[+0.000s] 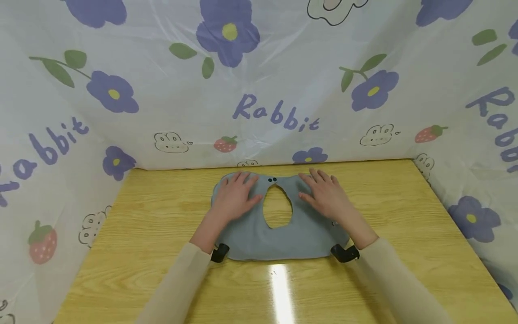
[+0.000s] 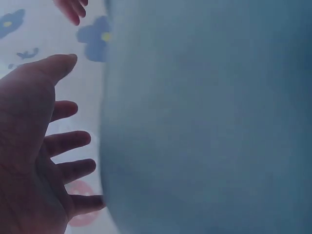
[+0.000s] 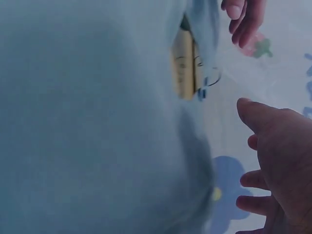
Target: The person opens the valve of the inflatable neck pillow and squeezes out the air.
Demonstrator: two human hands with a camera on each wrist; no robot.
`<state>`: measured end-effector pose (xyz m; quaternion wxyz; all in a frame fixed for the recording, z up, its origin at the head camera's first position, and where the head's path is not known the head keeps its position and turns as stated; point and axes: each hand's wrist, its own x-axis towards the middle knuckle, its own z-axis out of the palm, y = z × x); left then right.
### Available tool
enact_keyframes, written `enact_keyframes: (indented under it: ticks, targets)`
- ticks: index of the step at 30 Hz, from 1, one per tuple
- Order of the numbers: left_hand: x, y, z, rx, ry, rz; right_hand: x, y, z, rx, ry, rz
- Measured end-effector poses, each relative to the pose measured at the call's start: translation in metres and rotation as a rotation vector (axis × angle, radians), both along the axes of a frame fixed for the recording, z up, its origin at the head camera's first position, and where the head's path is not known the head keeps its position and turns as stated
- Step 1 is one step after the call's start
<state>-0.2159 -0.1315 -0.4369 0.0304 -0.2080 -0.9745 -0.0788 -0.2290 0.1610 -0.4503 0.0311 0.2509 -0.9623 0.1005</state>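
Note:
A grey-blue cloth bib [image 1: 279, 245] lies spread flat on the wooden table, with an oval neck opening in its middle and two dark snap buttons [image 1: 272, 179] close together at its far edge. Over its far left part my left hand [image 1: 236, 195] is held palm down, fingers spread and fairly straight. My right hand [image 1: 327, 194] hovers similarly over the far right part, thumb towards the neck opening. Both wrist views show a gap between the palms and the cloth; neither hand grips anything. The bib [image 2: 204, 117] fills most of the left wrist view.
The wooden table [image 1: 158, 211] extends around the bib on all sides. A white curtain [image 1: 275, 81] printed with flowers, strawberries and lettering hangs behind and at both sides. Black wrist mounts [image 1: 344, 253] sit near the bib's front corners, and a light reflection [image 1: 282, 292] shows in front.

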Motion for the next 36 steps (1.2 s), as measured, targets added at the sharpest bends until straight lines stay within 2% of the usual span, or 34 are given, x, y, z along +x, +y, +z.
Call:
enact_keyframes:
  ticks: [3,5,11,17,21,30,33,36]
  targets:
    - [-0.007,-0.002,-0.007,-0.025,-0.042,0.013,-0.004,0.0,-0.009,0.009,-0.024,0.007]
    - [-0.009,-0.003,-0.01,-0.04,-0.044,0.015,-0.006,-0.001,-0.014,0.019,-0.024,0.014]
    - [-0.008,-0.003,-0.014,-0.064,-0.034,0.016,-0.006,-0.002,-0.022,0.091,0.002,0.017]
    - [-0.005,-0.002,-0.02,-0.094,-0.067,0.028,-0.004,-0.002,-0.031,0.149,-0.033,0.018]
    - [-0.003,0.0,-0.023,-0.098,-0.105,0.024,-0.001,0.0,-0.033,0.14,-0.052,0.0]
    - [-0.002,-0.002,-0.026,-0.058,-0.133,0.042,-0.002,0.0,-0.033,0.094,-0.058,0.002]
    - [-0.002,-0.004,-0.025,-0.048,-0.13,0.043,-0.002,0.001,-0.034,0.059,-0.052,-0.002]
    - [0.0,-0.008,-0.019,-0.046,-0.129,0.055,-0.002,0.003,-0.032,0.016,-0.033,0.001]
